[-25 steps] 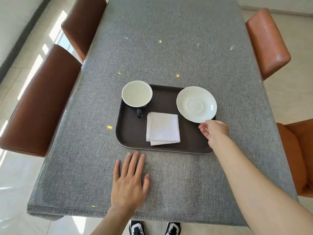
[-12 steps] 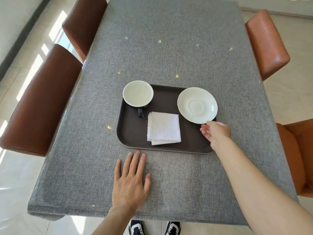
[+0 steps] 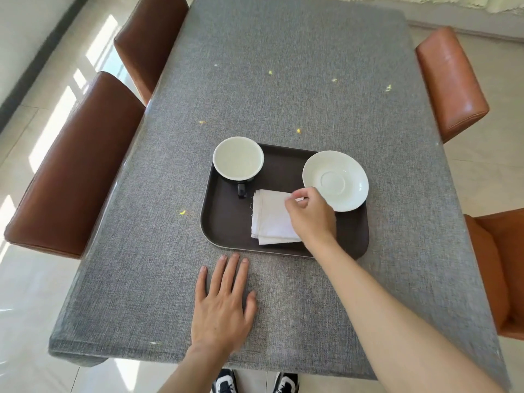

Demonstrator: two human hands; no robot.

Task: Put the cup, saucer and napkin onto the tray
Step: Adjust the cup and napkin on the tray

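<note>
All 3 items sit on the tray [image 3: 226, 222]. The right hand [image 3: 307, 215] pinches the napkin's [image 3: 269, 217] far corner beside the saucer [image 3: 336, 180]; a tug could unfold it. The left hand [image 3: 224, 302] lies flat and spread on the desk [image 3: 283, 80].

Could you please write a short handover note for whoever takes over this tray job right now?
Left hand: flat and open on the tablecloth, just in front of the tray, holding nothing.
Right hand: over the tray, fingertips pinching the far right corner of the napkin.
Cup: upright at the tray's far left corner.
Saucer: at the far right, its rim overhanging the tray's edge.
Done: all three things are on the tray.
Left: probably only to straighten the napkin, let go, and perhaps nudge the saucer fully inside.
</note>
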